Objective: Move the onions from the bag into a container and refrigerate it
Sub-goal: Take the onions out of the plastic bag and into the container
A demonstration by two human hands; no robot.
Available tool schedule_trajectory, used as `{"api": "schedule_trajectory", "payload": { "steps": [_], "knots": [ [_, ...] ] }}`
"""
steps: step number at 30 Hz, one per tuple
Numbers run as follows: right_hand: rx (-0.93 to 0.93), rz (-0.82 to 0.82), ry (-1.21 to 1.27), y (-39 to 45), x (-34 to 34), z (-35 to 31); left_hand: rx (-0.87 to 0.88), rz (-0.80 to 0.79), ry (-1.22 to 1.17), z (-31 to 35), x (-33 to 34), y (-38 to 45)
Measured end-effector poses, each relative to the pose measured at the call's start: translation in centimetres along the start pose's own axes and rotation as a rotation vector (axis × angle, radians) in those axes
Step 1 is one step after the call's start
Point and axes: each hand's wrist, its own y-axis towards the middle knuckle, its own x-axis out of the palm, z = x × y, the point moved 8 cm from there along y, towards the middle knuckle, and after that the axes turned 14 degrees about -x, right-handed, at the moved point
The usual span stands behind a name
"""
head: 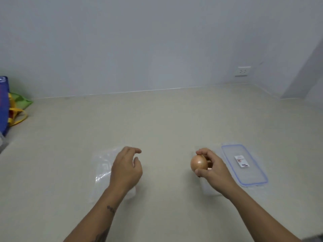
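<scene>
Round golden-brown onion point(198, 163): glossy, smooth papery skin. Flat clear plastic bag point(103, 165): thin, crinkled, shiny. Rectangular clear plastic lid with blue rim point(251, 173): smooth, paper label. Beige countertop point(157, 123): matt, smooth. Blue and green bags point(10, 105): cloth-like.

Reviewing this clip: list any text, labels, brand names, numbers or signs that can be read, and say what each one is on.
No text can be read.
Sticker on the clear lid right of the onion: red and black marks, too blurred.
Blue bag at the left edge: a pale mark near its top, too blurred and cut off.
Tattoo on the left forearm: dark marks, unreadable.
Wall socket: no lettering visible.
</scene>
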Motion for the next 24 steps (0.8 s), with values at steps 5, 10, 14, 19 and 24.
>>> {"api": "schedule_trajectory", "payload": {
  "steps": [5, 10, 14, 19, 24],
  "knots": [
    [0.038, 0.047, -0.226, -0.5, -3.3, 1.9, 0.048, -0.358, 0.224, 2.4, 11.5, -5.4],
    [0.057, -0.070, -0.456, -0.1, -4.9, 3.8, -0.012, -0.506, 0.529, -0.7, 17.2, -8.4],
    [-0.030, -0.305, -0.699, 0.7, -3.8, 4.5, 0.010, -0.442, 0.564, -1.0, 17.4, -8.7],
    [-0.118, -0.466, -0.738, 1.0, -3.9, 5.2, -0.020, -0.410, 0.567, -0.3, 17.1, -8.9],
    [-0.186, -0.333, -0.581, 2.0, -9.9, 6.4, -0.141, -0.414, 0.535, 0.3, 17.0, -8.9]
  ]
}}
